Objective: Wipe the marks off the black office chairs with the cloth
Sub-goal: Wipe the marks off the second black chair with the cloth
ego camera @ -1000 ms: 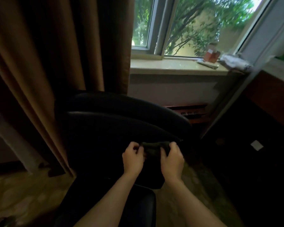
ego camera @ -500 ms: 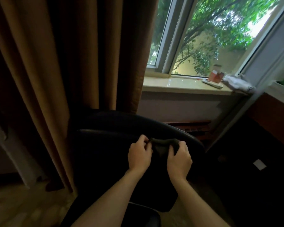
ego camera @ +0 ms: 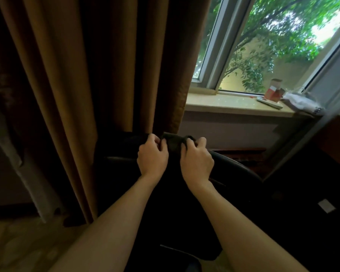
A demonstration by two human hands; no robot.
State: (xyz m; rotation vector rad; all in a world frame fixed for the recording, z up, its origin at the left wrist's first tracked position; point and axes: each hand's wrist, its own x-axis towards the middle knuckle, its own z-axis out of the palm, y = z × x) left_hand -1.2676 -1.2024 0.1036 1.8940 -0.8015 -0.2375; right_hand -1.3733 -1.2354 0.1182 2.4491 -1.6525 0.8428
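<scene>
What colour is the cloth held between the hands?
Dark olive-grey, nearly black, plain; the cloth shows in the head view.

Two bare forearms, no sleeves, watch or rings visible; left hand (ego camera: 152, 157) and right hand (ego camera: 197, 160) ungloved.

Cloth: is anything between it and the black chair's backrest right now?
Nothing visible. The left hand and right hand hold the dark cloth at the black chair backrest's top.

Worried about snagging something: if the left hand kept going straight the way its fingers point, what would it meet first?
Probably the brown curtain, hanging just beyond the left hand, which grips the dark cloth above the chair. Depth is unclear.
</scene>
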